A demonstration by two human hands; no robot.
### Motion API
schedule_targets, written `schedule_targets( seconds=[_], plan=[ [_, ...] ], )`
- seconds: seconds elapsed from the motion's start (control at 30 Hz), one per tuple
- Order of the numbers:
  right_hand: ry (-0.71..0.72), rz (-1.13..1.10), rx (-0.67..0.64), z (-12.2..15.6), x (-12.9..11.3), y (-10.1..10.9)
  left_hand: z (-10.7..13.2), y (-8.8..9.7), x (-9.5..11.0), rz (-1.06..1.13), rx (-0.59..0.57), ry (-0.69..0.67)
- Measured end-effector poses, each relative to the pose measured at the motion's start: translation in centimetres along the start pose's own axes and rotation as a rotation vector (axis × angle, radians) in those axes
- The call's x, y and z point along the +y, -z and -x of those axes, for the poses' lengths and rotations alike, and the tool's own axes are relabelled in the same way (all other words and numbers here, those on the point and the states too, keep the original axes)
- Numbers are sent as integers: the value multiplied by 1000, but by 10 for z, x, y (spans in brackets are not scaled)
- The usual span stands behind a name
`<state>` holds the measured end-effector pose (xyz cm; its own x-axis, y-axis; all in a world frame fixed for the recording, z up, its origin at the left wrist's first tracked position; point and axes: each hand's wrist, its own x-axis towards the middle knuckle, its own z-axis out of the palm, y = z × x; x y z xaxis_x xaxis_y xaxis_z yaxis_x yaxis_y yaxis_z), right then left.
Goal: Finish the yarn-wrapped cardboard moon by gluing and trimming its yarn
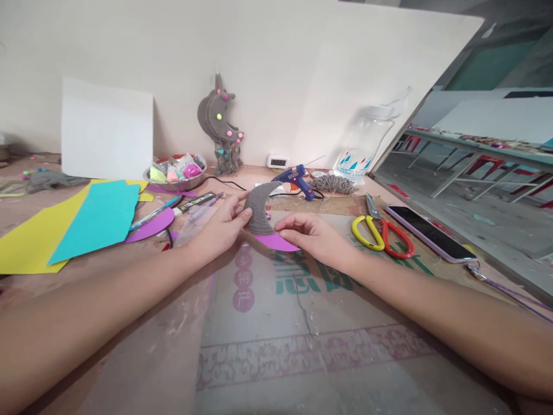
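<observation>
One crescent (279, 241), partly wrapped in grey yarn (258, 210), is clamped by the fingers (243, 218) of the left hand (222, 227) and seemingly pinched by those of the right hand (314, 235).

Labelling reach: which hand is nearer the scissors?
Right. The right hand is left of the scissors; the left hand is farther left, at the outer curve of the crescent.

Open room over the plastic sheet (268, 317) between the arms (142, 291), glue gun (297, 176) and yarn (334, 185) blocking behind the crescent (258, 210), scissors (384, 226) and phone (432, 233) crowding the right.
</observation>
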<state>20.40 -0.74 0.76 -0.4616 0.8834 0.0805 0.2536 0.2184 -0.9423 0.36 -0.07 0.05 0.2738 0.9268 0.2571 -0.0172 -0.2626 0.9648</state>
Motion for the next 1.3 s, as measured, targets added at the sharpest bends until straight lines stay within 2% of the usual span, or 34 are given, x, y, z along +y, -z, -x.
schedule_targets(
  seconds=[0.13, 0.4, 0.5, 0.63, 0.8, 0.9, 1.0, 1.13, 1.2, 1.3],
  plan=[
    [14, 45, 65, 0, -1, 1, 0, 0, 0, 12, -52, -12],
    [-4, 106, 101, -1, -1, 1, -3, 2, -9, 24, -103, -27],
    [54, 100, 176, -1, -2, 4, -3, 1, -6, 59, -85, -45],
    [181, 38, 314, 1, -3, 8, -2, 1, 0, 70, 7, -17],
    [104, 160, 175, 5, -4, 3, -2, 5, -1, 17, 106, -21],
    [101, 222, 116, 4, -1, -2, -2, 4, -1, -9, 92, -31],
    [153, 313, 158, 6, 2, -4, 0, 2, 4, -120, 64, -58],
    [273, 532, 227, 12, 3, -4, 3, 0, 10, -362, 110, -45],
    [345, 626, 207, 14, 3, -3, 4, 0, 9, -380, 108, -17],
    [445, 768, 90, 15, 2, -3, 4, 2, 3, -312, 61, 72]
  ],
)
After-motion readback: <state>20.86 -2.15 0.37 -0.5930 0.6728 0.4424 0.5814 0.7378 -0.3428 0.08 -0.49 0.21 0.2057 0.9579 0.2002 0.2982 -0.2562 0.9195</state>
